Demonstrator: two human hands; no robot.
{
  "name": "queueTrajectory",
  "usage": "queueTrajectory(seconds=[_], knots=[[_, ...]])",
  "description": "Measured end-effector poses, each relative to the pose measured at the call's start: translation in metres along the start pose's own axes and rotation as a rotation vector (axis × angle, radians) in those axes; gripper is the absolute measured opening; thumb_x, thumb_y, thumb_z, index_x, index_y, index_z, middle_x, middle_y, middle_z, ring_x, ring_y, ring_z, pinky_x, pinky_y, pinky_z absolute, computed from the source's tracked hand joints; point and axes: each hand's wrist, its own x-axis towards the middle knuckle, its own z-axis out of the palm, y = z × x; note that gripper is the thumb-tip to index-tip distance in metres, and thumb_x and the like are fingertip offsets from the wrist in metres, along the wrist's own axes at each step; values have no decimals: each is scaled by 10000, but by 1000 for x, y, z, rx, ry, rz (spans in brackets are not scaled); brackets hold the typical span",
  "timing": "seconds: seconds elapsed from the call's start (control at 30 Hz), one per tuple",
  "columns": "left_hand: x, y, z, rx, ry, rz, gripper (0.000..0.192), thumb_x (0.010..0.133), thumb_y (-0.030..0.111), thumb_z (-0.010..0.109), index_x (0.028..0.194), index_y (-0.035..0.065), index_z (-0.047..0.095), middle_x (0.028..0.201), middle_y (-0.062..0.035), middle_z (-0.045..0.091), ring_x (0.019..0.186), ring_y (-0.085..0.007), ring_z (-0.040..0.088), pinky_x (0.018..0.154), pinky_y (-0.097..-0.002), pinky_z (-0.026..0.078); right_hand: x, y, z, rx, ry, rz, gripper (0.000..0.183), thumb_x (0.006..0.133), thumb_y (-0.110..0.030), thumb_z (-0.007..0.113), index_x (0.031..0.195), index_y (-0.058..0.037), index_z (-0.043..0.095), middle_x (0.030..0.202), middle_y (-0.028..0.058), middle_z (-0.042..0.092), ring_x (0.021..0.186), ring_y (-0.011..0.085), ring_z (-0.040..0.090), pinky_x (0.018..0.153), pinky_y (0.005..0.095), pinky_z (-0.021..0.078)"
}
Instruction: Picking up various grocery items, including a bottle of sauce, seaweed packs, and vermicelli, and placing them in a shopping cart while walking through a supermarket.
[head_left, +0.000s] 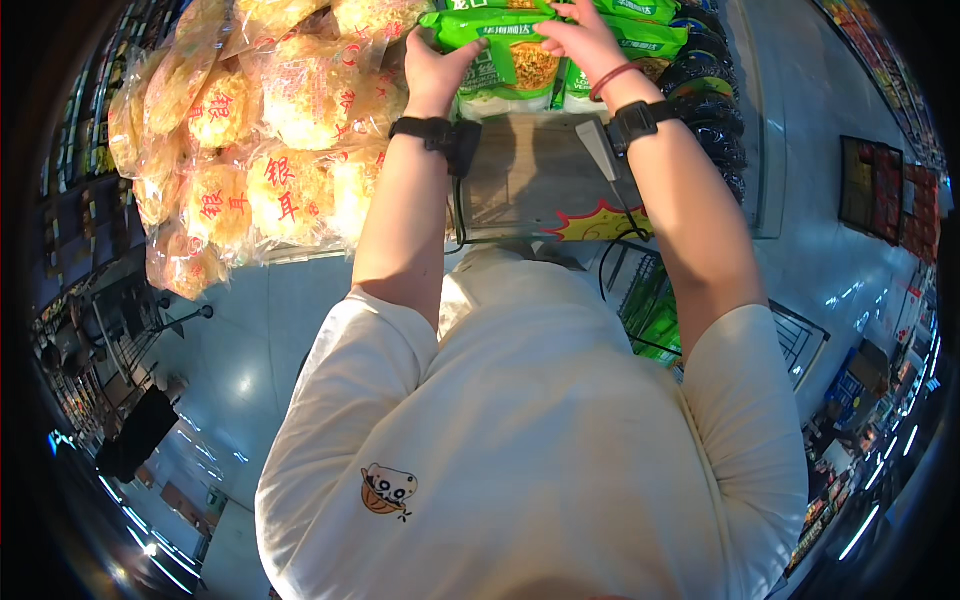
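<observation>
A green packet of Longkou vermicelli (501, 64) lies on top of the display in front of me, between my two hands. My left hand (442, 66) grips its left end, thumb across the front. The fingers of my right hand (581, 41) touch its upper right part; how firmly they hold it cannot be told. More green vermicelli packets (651, 43) lie beside and behind it. To the left are piled clear bags of dried white fungus (281, 187). Dark, shiny packages (709, 90) stand in a row at the right.
A grey board (517, 180) forms the near part of the display, with a pale plastic piece (598, 150) and a yellow-and-red sign (600, 223) on it. A wire cart (799, 341) with green packets stands by my right side. Stocked shelves line both sides.
</observation>
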Motion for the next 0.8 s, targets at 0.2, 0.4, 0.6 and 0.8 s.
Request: queueTrajectory(seconds=[0.2, 0.4, 0.6, 0.8], knots=[[-74, 18, -21, -128, -240, 144, 460, 708, 180, 873, 1066, 35, 623, 1007, -109, 697, 951, -185, 661, 837, -324, 524, -73, 26, -21, -493, -150, -412, 402, 817, -25, 693, 1209, -115, 673, 1196, 112, 638, 1010, 179, 657, 833, 287, 559], [-143, 110, -44, 97, -343, 287, 313, 814, 32, 769, 1090, 18, 622, 971, -78, 709, 886, -116, 655, 807, -270, 514, -163, 0, -60, -239, -221, -331, 314, 879, 24, 655, 1189, -27, 651, 1168, 64, 642, 998, 140, 648, 884, 261, 524], [-219, 262, -1, -233, -486, 437, 204, 911, -13, 647, 1111, -51, 633, 1038, -81, 686, 930, -136, 634, 843, -256, 489, -301, -77, -174, -224, 164, -619, 327, 939, -135, 630, 1261, -86, 600, 1197, 63, 633, 995, 156, 645, 837, 281, 525], [-346, 318, 158, -378, -893, 741, 230, 952, 0, 565, 1164, -45, 642, 926, -88, 702, 792, -121, 658, 719, -240, 529, -470, -33, -322, 374, 678, -894, 797, 886, -55, 638, 1548, -133, 203, 1527, 68, 314, 1116, 204, 587, 893, 279, 525]])
